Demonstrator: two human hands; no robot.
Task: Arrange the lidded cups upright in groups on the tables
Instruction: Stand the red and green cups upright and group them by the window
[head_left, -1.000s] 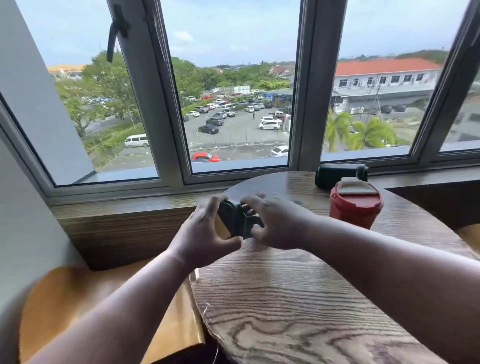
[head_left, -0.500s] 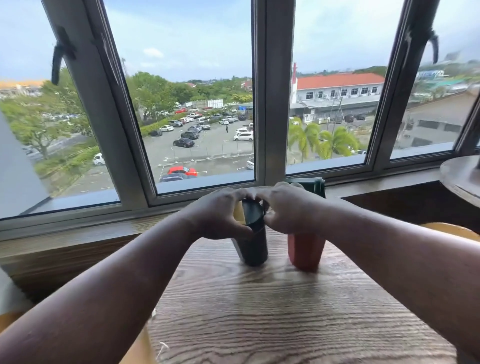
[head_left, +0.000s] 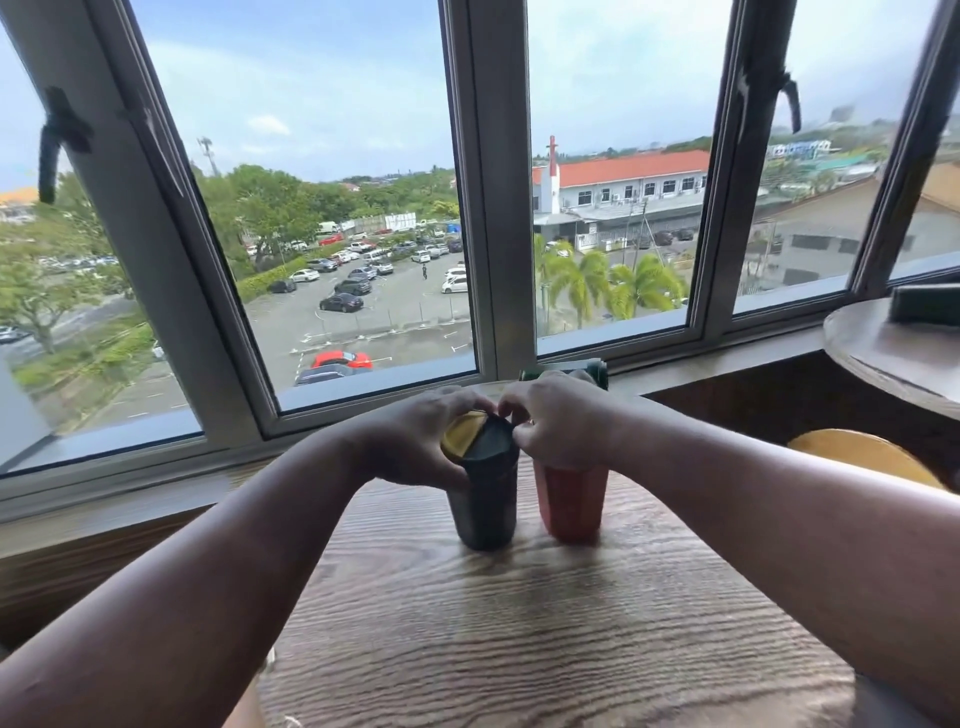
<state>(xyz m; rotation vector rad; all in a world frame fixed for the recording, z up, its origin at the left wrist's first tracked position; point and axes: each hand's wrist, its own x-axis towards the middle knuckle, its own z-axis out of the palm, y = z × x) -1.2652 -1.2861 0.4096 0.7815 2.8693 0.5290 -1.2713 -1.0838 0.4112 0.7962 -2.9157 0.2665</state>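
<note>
A black cup (head_left: 485, 501) with a black and yellow lid stands upright on the round wooden table (head_left: 519, 623). My left hand (head_left: 415, 441) grips its upper part from the left. My right hand (head_left: 558, 415) pinches the lid's edge from the right. Close beside it on the right stands a red cup (head_left: 571, 504), its top hidden behind my right hand. Behind my right hand a dark green cup (head_left: 597, 370) shows only partly near the window sill.
A window frame and wooden sill (head_left: 156, 499) run along the table's far side. A second round table (head_left: 893, 358) at the right carries a dark object (head_left: 924, 306). A yellow chair seat (head_left: 862, 454) lies between the tables.
The black cup went from lying in both hands to standing upright beside the red cup. My view swung right, bringing the second table into sight.
</note>
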